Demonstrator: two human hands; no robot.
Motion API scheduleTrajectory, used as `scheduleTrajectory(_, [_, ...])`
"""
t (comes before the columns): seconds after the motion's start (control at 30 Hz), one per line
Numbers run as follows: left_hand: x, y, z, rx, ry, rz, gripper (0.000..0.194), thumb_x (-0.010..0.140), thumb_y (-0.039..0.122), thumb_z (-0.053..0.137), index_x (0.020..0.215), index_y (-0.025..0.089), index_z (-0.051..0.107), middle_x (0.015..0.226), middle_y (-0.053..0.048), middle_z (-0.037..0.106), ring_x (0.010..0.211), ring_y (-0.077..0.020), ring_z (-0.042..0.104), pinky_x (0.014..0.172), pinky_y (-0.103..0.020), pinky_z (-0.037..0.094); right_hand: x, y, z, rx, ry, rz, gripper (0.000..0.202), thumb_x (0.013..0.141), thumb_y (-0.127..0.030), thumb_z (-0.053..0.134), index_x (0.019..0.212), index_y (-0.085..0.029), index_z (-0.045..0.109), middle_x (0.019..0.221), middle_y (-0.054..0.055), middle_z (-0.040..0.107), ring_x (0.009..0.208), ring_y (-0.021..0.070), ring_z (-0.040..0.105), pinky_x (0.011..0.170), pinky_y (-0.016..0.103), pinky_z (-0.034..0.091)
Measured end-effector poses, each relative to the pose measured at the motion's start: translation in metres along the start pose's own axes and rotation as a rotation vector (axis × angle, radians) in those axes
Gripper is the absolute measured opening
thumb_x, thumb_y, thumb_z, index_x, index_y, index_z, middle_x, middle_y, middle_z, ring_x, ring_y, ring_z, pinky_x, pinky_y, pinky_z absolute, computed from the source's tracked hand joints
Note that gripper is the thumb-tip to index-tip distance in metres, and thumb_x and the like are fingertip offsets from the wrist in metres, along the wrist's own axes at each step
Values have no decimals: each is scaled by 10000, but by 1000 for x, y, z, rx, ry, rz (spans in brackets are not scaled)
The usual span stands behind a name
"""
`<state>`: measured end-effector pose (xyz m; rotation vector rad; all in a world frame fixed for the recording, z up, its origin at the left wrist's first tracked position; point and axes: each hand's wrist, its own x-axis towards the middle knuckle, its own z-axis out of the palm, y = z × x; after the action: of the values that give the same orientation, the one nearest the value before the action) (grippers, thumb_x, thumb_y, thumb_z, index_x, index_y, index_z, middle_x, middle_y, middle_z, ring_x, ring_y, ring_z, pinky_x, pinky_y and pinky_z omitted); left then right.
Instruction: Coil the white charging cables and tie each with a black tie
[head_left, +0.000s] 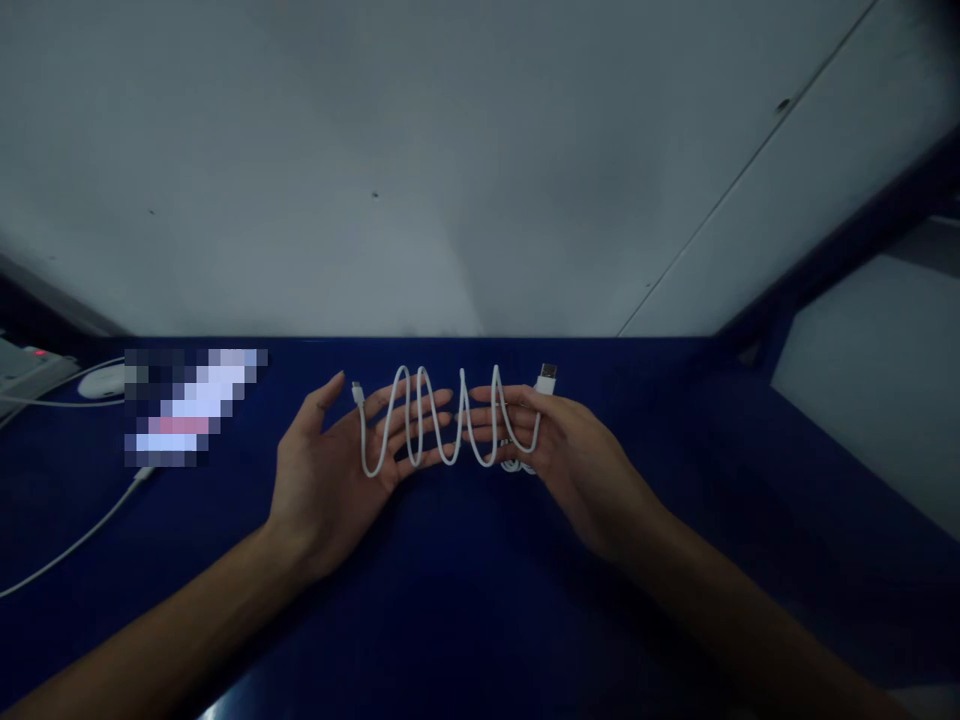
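A white USB charging cable (450, 462) stretches in loose, wavy coils across both palms. My left hand (337, 470) is palm up, thumb spread and fingers extended, with the coils lying over its fingers. The cable's small plug stands upright above the left palm. My right hand (577, 440) has its fingers extended toward the left one, and the thumb side lies against the cable by the larger USB-A plug (547, 379). The fingertips of both hands nearly meet behind the coils. Below the right fingers, a bundled white cable (516, 465) is partly hidden.
The tabletop (450, 620) is dark blue, with a pale panel (420, 180) rising behind it. To the left lies a lit, pixelated phone-like device (199, 405) with a white cord (90, 537) plugged in. A white rounded object (101, 382) sits beside it.
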<state>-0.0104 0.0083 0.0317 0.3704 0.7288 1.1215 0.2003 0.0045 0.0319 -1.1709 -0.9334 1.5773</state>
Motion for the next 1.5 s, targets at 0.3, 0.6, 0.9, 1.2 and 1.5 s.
scheduleTrajectory(0.3, [3,-4,2,98,-2,-6,485,1043,328,606,1472,107,653,1393,-226,731,1292,-376,706,1116,-547,572,-1,4,-3,-87,-28,-45,348,1053,-486,583,1098,-261,845,1162,99,809,1104,302,715,1047,496,490])
scheduleTrajectory(0.6, [1,-10,2,243,-73,57,419,984,98,676,1388,196,736,1382,-130,765,1308,-336,705,1166,-488,523,0,7,-8,-181,-16,-53,357,1020,-551,610,1119,-302,845,1033,82,802,1073,315,688,937,486,499])
scheduleTrajectory(0.9, [0,-11,7,205,-49,82,532,955,40,655,1451,227,700,1375,-110,770,1277,-332,721,1178,-510,506,0,5,-5,-145,-50,-65,367,1046,-527,583,1091,-279,850,1030,101,787,1009,296,686,906,475,506])
scheduleTrajectory(1.2, [0,-10,1,139,-55,91,532,987,72,645,1483,263,669,1401,-106,753,1264,-315,717,1176,-516,493,-1,3,-4,1,-128,-28,340,1082,-445,557,1027,-264,839,1176,110,785,1105,302,694,962,471,511])
scheduleTrajectory(1.5, [1,-12,2,186,-18,107,524,963,114,709,1467,255,671,1393,-105,741,1278,-323,692,1149,-523,508,-2,3,-3,-36,-124,-29,360,1062,-498,580,1075,-248,839,1239,125,771,1192,324,672,1056,506,477])
